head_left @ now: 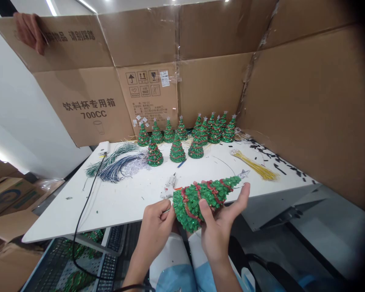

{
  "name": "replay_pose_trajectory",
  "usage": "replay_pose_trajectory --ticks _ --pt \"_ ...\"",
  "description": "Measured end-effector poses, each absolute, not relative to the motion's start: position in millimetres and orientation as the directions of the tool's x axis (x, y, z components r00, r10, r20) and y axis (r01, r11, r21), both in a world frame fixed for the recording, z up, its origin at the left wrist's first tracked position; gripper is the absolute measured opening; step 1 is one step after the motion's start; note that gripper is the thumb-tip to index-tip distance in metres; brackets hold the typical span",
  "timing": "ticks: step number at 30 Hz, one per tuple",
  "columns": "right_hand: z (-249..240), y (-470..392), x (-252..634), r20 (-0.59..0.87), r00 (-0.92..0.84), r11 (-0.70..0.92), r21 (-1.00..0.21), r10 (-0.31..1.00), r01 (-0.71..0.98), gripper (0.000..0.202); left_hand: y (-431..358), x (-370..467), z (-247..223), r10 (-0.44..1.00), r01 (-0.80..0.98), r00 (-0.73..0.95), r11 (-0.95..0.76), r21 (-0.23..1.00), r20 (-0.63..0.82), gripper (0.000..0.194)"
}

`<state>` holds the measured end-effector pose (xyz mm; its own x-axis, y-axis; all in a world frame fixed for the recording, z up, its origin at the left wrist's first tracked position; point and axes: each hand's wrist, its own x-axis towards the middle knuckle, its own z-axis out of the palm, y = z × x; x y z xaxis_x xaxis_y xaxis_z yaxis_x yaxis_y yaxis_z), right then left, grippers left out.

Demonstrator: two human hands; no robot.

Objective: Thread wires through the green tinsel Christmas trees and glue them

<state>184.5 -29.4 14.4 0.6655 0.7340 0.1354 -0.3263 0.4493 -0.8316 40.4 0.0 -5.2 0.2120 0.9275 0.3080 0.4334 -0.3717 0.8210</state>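
**Surroundings of the Workstation**

A cardboard screen (213,81), printed "700CC" and bearing a white label (164,78), stood along the table's (69,207) back and right. Cartons (15,265) stood lower left. A ceiling light strip (51,7) was lit.

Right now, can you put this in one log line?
right hand: holds green tree sideways | left hand: closed, at its base | behind: standing trees on white table

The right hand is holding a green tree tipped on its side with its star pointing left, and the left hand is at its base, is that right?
Not quite: the star points to the right, as the head view shows. The right hand does hold the green tree tipped on its side, and the left hand is at its base.
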Motion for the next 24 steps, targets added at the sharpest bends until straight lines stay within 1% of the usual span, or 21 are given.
replay_pose_trajectory --ticks 6,10,19,21,24 --pt "9 -32 177 0.106 0.635 0.420 -0.829 0.765 -0.368 0.139 -2 41 -8 0.933 0.428 0.227 -0.352 0.833 0.278 0.032" --pt "6 -34 169 0.099 0.604 0.416 -0.811 0.790 -0.411 0.140 -2 38 -6 0.937 0.463 0.222 -0.345 0.816 0.270 0.031" --pt "-6 -28 174 0.178 0.615 0.447 -0.837 0.768 -0.316 0.134 -8 22 5 0.924 0.542 0.353 -0.330 0.773 0.147 0.021" --pt "-8 -27 174 0.186 0.621 0.454 -0.837 0.761 -0.305 0.132 -11 19 5 0.914 0.525 0.385 -0.331 0.784 0.128 0.022" --pt "-9 -26 174 0.190 0.623 0.457 -0.837 0.759 -0.302 0.133 -12 19 3 0.896 0.435 0.428 -0.318 0.842 0.117 0.027"
